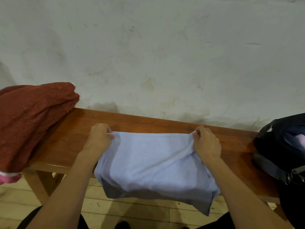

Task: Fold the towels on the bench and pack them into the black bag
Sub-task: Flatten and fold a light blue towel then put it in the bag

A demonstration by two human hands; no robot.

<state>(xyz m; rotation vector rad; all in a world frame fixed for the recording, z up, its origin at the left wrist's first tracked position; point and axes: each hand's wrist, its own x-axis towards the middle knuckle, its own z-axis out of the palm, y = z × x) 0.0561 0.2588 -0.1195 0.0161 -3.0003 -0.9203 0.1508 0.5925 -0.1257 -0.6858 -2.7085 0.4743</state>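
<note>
From the head view, the left hand (99, 138) pinches the far left corner of the pale blue towel (148, 162), fingers curled round the hem. The right hand (206, 142) grips the far right corner likewise. The towel spans between them on the wooden surface (69, 138), its near edge hanging over. The black bag (280, 146), seemingly open, sits at right, a red towel (33, 121) at left.

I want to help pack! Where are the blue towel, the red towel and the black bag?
Blue towel (153, 161): head view, on the middle of its flat top layer.
Red towel (33, 119): head view, on the middle of the heap.
Black bag (270, 146): head view, on its dark left side.
</note>
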